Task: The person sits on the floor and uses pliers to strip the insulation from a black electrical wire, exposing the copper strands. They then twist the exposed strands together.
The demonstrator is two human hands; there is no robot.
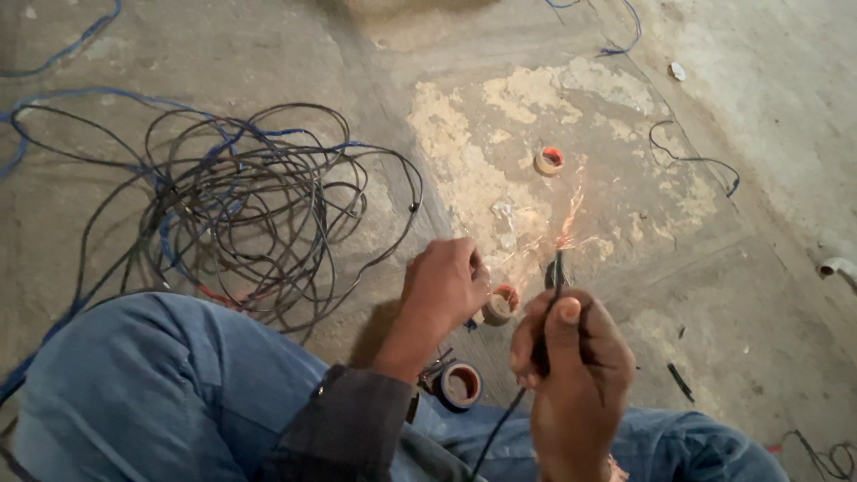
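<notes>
My right hand (571, 375) grips a black wire (555, 286) that stands upright, its stripped copper strands (569, 210) fanning out at the top. My left hand (445, 284) is a closed fist just left of the wire, and something small and dark pokes out below it; I cannot tell what it is. A roll of tape (501, 304) lies on the floor between my hands. A second, dark roll of tape (458, 386) rests near my left wrist.
A big tangle of black and blue wires (254, 210) covers the concrete floor at left. A third tape roll (549, 161) lies farther off. A loose wire piece (692, 161) and a white pipe end (837, 266) are at right. My jeans-clad legs (152, 393) fill the bottom.
</notes>
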